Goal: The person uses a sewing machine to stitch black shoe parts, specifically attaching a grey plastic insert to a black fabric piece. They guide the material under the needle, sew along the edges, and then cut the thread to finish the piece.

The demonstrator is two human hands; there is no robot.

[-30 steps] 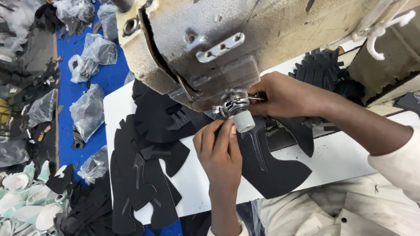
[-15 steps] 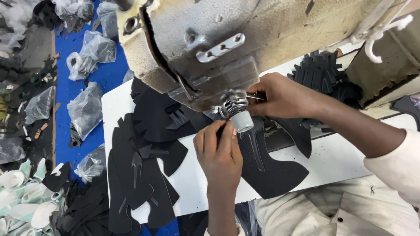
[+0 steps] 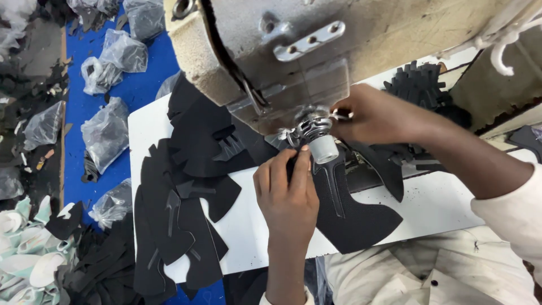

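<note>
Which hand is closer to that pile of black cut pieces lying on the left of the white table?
Left. The left hand lies just right of the pile, apart from it. The right hand is farther right, beyond the sewing machine's foot.

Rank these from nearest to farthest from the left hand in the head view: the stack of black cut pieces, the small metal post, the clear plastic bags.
1. Small metal post, at the left hand's fingertips.
2. Stack of black cut pieces, left on the white table.
3. Clear plastic bags, far left on the blue floor.
</note>
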